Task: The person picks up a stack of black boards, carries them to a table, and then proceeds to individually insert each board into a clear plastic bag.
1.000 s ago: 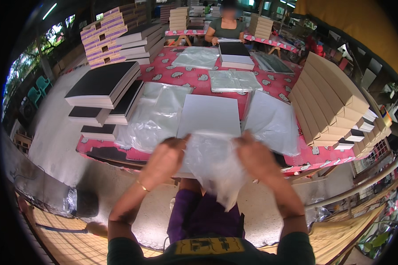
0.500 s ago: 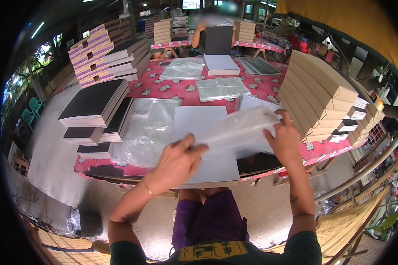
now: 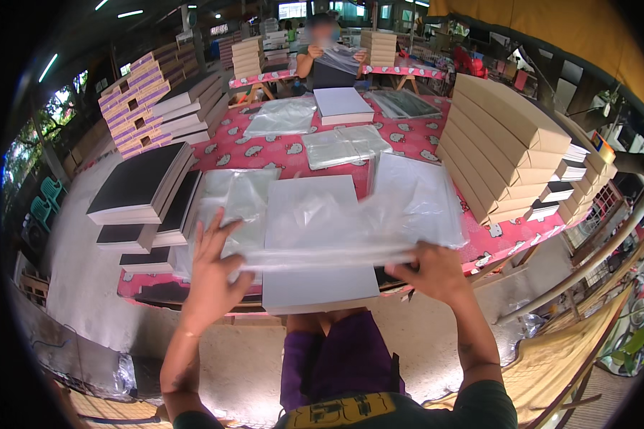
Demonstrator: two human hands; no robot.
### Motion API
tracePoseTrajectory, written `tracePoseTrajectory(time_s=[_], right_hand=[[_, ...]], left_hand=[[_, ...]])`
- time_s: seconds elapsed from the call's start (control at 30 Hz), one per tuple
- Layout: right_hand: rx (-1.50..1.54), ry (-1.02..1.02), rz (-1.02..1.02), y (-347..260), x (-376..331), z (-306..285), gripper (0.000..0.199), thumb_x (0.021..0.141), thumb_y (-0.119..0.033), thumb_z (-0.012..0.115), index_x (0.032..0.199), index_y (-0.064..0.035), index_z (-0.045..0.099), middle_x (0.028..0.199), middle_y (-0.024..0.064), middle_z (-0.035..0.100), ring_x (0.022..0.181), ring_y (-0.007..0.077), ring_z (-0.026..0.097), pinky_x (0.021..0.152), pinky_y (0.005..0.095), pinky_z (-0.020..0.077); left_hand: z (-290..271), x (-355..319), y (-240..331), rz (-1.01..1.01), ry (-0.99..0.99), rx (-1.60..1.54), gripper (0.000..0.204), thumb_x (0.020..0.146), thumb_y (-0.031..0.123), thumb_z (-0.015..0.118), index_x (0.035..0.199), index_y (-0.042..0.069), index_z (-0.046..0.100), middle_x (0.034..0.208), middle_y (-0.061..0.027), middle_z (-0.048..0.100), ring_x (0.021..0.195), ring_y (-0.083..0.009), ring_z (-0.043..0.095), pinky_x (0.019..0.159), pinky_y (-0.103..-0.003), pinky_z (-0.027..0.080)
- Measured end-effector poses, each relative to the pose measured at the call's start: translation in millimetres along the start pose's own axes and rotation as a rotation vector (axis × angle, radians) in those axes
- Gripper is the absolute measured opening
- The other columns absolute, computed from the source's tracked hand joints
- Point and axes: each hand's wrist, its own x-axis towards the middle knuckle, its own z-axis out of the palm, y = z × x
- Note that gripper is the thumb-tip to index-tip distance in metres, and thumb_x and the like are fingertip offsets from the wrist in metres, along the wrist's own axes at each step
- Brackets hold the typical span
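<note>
A clear plastic bag is stretched crosswise between my hands, blurred by motion. My left hand has its end between thumb and finger, with the other fingers spread. The opposite end is pinched in my right hand. Beneath the bag, a thick book with a plain pale cover lies at the table's front edge. Clear bags lie flat to its left, partly behind my left hand. To the right rests another pale-covered book with clear plastic on it.
Black-covered books are stacked at the left, brown wrapped packages at the right. More clear bags and a pale book lie farther back on the pink patterned tablecloth. Across the table a person holds clear plastic.
The plastic bag has come toward me and now spans both hands over the book. My left hand moved left, my right hand nearer. The person opposite has raised clear plastic.
</note>
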Motion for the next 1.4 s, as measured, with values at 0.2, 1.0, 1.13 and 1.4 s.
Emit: tracePoseTrajectory(time_s=[0.2, 1.0, 1.13, 1.4], right_hand=[[1.728, -0.21, -0.72, 14.9, 1.9, 22.4, 0.023, 0.089, -0.026, 0.063, 0.1, -0.0054, 0.063, 0.115, 0.0156, 0.053, 0.105, 0.0286, 0.054, 0.096, 0.0481, 0.0395], [1.706, -0.865, -0.16, 71.4, -49.1, 99.2, 0.018, 0.075, -0.011, 0.066, 0.09, -0.0039, 0.059, 0.09, 0.009, 0.06, 0.095, 0.0182, 0.058, 0.085, 0.0299, 0.0431], [1.579, -0.303, 0.08, 43.7, -52.4, 106.7, 0.024, 0.073, 0.0, 0.062, 0.096, -0.004, 0.058, 0.081, 0.0031, 0.057, 0.076, 0.0104, 0.054, 0.072, 0.0248, 0.0433], [0.812, 0.271, 0.233, -4.7, -49.3, 170.4, 0.057, 0.08, 0.006, 0.047, 0.136, -0.0064, 0.047, 0.072, 0.0061, 0.057, 0.06, 0.009, 0.05, 0.059, 0.0249, 0.0451]], left_hand=[[3.4, -16.1, 39.2, -0.236, -0.28, -1.118, 0.021, 0.078, 0.004, 0.067, 0.099, 0.001, 0.068, 0.078, -0.0152, 0.065, 0.071, -0.0219, 0.064, 0.063, -0.032, 0.048], [49.5, -75.4, 12.9, -0.937, 0.303, -1.789, 0.03, 0.072, 0.015, 0.059, 0.096, -0.002, 0.058, 0.077, -0.0103, 0.058, 0.076, -0.0242, 0.061, 0.071, -0.036, 0.051], [74.6, -112.0, 11.1, -0.904, -0.058, -1.739, 0.041, 0.074, 0.009, 0.058, 0.114, 0.001, 0.058, 0.077, -0.0104, 0.063, 0.064, -0.0227, 0.062, 0.055, -0.039, 0.051], [142.7, -128.3, 37.5, -1.128, 0.283, -0.84, 0.031, 0.088, -0.001, 0.046, 0.116, 0.001, 0.058, 0.067, -0.0041, 0.059, 0.051, -0.0077, 0.049, 0.048, -0.022, 0.041]])
